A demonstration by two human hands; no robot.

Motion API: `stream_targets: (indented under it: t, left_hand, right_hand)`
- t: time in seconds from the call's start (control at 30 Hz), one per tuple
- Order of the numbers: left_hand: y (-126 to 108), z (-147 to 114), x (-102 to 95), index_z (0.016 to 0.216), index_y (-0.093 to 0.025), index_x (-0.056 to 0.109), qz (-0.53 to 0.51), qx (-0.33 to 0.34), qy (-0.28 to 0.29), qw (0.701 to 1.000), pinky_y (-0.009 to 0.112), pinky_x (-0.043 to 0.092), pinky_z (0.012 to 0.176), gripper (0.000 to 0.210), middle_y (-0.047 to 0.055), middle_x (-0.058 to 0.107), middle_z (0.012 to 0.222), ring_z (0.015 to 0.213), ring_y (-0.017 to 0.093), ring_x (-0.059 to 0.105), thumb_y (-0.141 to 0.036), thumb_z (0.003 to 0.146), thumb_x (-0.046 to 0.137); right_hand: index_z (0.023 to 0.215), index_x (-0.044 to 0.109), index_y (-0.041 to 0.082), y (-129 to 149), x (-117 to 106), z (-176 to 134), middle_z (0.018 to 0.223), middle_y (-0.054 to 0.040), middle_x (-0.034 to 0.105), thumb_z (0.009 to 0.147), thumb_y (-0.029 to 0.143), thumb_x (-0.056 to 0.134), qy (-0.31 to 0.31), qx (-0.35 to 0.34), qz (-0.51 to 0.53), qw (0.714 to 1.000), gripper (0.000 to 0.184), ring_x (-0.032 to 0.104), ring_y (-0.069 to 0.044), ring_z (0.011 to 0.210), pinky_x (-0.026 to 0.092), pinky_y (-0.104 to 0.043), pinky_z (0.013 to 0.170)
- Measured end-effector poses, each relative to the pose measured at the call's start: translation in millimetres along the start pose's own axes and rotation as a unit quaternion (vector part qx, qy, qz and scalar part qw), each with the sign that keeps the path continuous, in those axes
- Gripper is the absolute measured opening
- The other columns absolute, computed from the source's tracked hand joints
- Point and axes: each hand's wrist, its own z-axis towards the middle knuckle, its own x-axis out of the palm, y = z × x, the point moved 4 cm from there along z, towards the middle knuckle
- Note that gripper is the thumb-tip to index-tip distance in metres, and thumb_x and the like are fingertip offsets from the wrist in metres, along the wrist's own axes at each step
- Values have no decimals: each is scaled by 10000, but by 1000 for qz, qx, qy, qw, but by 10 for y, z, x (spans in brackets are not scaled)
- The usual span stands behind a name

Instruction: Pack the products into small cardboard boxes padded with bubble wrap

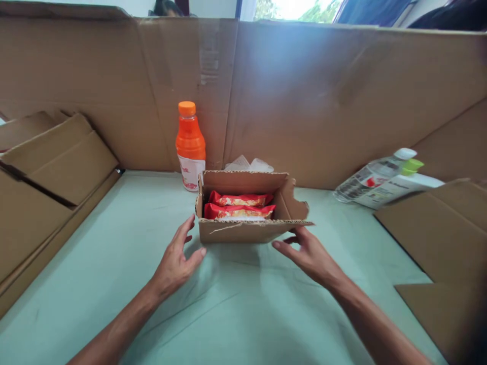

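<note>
In the middle of the head view stands a small open cardboard box (228, 233) with torn upper edges. Two red snack packets (239, 211) lie side by side inside it. My left hand (177, 258) is beside the box's left front corner, its thumb and fingers apart and nothing between them. At the right front corner is my right hand (308, 251), with the thumb spread in front of the box. Its fingertips reach under the jutting right edge and are partly hidden; whether they touch the box I cannot tell.
Behind the box to the left stands an orange bottle (190, 147). Clear plastic pieces (249, 165) lie behind the box. To the right, a clear bottle (371, 177) leans beside a white package (403, 188) with a green cap. Tall cardboard walls (304, 101) surround the pale green surface (228, 314).
</note>
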Motion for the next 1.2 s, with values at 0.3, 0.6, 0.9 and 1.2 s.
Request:
stream_targets:
  t: [0.3, 0.6, 0.9, 1.2]
  left_hand:
    - [-374, -572, 822, 1528, -216, 361, -103, -2, 51, 993, 491, 340, 1201, 821, 103, 394, 1592, 1449, 308, 386, -171, 756, 636]
    - [117, -1233, -553, 1529, -213, 292, -97, -119, -230, 961, 498, 473, 1090, 811, 163, 412, 1557, 1330, 333, 533, -398, 831, 660]
    - [450, -526, -1264, 1488, -210, 367, -105, -62, -339, 933, 416, 453, 1110, 679, 135, 403, 1557, 1458, 299, 372, -351, 869, 606]
    - [758, 98, -1646, 1413, -178, 456, -114, -52, -374, 919, 471, 370, 1170, 655, 160, 461, 1497, 1448, 317, 381, -333, 809, 659]
  right_hand:
    - [871, 676, 212, -188, -429, -715, 715, -71, 736, 735, 625, 650, -118, 96, -45, 987, 436, 652, -250, 567, 504, -341, 486]
    - [1090, 628, 184, 1002, 1082, 297, 1104, -99, 730, 790, 422, 656, 75, -101, 143, 982, 384, 704, -256, 907, 596, -372, 759]
    - [1394, 451, 165, 1761, 2924, 1267, 1340, -158, 591, 723, 280, 704, 112, -142, 176, 968, 727, 540, -323, 1245, 517, -464, 977]
    - [1536, 238, 125, 1847, 3747, 1594, 1521, -204, 415, 672, 243, 749, 163, -178, 157, 957, 1011, 404, -335, 1402, 362, -483, 1149]
